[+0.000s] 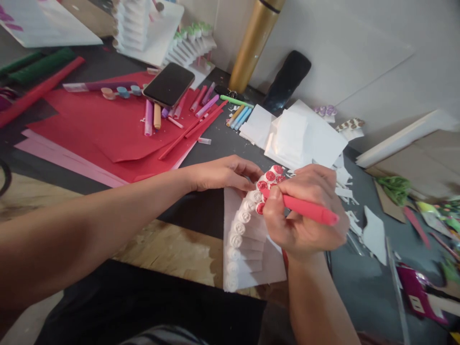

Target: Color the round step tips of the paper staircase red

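Note:
A white paper model [247,239] with a curved row of rolled paper spirals lies in front of me on the dark table. The far spirals [270,176] are coloured red, the near ones white. My right hand [305,211] is closed round a red marker [309,210], its tip hidden at a spiral in the middle of the row. Over the model's far edge rests my left hand [224,173], its fingers curled and pressing on the paper next to the red spirals.
Red and pink paper sheets [108,129] lie at the left with a black phone [168,84] and several markers [201,103]. A gold flask [255,43] stands at the back. White paper pieces [302,134] and scraps lie right; another white model [151,28] sits far back.

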Motion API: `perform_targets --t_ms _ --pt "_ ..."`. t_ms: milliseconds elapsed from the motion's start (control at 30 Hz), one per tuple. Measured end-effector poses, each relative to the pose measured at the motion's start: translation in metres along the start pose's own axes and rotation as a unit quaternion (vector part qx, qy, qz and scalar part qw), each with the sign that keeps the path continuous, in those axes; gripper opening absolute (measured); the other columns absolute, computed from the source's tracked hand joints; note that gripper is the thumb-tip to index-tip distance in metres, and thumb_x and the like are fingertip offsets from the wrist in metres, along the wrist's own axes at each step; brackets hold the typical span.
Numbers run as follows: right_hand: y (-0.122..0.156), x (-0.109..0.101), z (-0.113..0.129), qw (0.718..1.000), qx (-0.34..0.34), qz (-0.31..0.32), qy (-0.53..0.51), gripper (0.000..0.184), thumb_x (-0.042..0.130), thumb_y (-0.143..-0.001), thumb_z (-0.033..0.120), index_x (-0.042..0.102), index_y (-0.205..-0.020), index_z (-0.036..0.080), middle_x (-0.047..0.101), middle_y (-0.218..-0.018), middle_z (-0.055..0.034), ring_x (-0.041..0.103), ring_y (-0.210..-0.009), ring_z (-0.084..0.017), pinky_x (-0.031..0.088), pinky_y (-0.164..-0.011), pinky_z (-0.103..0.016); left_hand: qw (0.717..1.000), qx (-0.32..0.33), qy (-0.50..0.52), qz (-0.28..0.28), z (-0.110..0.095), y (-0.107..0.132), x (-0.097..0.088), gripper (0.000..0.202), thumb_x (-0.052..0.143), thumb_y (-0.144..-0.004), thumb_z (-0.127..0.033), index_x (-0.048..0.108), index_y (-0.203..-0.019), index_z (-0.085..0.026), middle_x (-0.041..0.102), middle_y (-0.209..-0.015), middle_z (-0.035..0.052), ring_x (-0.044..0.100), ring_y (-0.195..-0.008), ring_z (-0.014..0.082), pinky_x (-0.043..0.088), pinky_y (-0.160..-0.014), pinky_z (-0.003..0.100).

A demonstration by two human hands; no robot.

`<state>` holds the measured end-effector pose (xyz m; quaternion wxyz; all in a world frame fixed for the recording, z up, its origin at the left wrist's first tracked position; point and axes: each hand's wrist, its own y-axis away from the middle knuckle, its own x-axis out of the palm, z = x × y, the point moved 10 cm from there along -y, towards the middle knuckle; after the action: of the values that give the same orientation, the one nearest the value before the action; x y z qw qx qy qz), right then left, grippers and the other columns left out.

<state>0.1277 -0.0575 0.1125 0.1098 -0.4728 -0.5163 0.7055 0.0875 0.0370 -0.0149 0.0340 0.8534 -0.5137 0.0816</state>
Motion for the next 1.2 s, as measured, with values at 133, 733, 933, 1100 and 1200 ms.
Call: perform_targets --t_ms 133,733,933,1100,1200 --pt "0.002 -0.002 -0.002 1.000 0.007 -0.005 -0.018 0.020 0.062 -0.072 0.011 0.054 -0.086 0.022 0.059 -0.066 0.0048 0.055 -0.057 -0.011 0.051 -0.072 -0.036 1.000 -0.002 -0.003 -0.004 0.000 0.000 -0.001 0.031 0.066 -0.081 -0.019 0.071 -0.111 -0.016 0.073 -0.105 0.0058 0.067 -0.092 0.0166 0.052 -0.082 0.026" --pt "-0.003 0.001 0.014 0.997 -0.066 0.017 0.019 0.018 0.064 -0.070 0.009 0.055 -0.082 0.021 0.060 -0.062 0.0042 0.054 -0.057 -0.012 0.051 -0.071 -0.037 1.000 0.007 -0.006 0.003 0.000 -0.001 -0.001 0.034 0.067 -0.079 -0.020 0.070 -0.112 -0.014 0.072 -0.105 0.0078 0.066 -0.092 0.0182 0.052 -0.084 0.029" --pt "0.007 -0.024 -0.033 0.984 0.103 -0.129 -0.072 0.009 0.058 -0.078 0.012 0.061 -0.076 0.020 0.055 -0.062 0.0036 0.056 -0.059 -0.012 0.049 -0.061 -0.032 1.000 0.000 -0.012 0.010 -0.001 -0.001 0.002 0.030 0.065 -0.082 -0.019 0.069 -0.111 -0.013 0.072 -0.103 0.0072 0.066 -0.088 0.0158 0.052 -0.081 0.026" --pt "0.013 -0.018 -0.041 0.982 0.130 -0.117 -0.073 0.007 0.059 -0.080 0.015 0.060 -0.076 0.021 0.055 -0.064 0.0037 0.061 -0.067 -0.015 0.049 -0.062 -0.032 1.000 0.007 -0.016 0.013 -0.002 -0.001 0.003 0.030 0.063 -0.082 -0.018 0.069 -0.111 -0.013 0.072 -0.101 0.0065 0.067 -0.088 0.0156 0.052 -0.080 0.025" --pt "0.012 -0.013 -0.036 0.985 0.114 -0.099 -0.081 0.008 0.058 -0.082 0.016 0.058 -0.076 0.022 0.053 -0.062 0.0045 0.061 -0.066 -0.014 0.048 -0.061 -0.031 1.000 0.008 -0.018 0.010 -0.001 -0.001 0.002 0.029 0.065 -0.081 -0.019 0.070 -0.110 -0.014 0.072 -0.102 0.0065 0.066 -0.088 0.0153 0.052 -0.081 0.026"
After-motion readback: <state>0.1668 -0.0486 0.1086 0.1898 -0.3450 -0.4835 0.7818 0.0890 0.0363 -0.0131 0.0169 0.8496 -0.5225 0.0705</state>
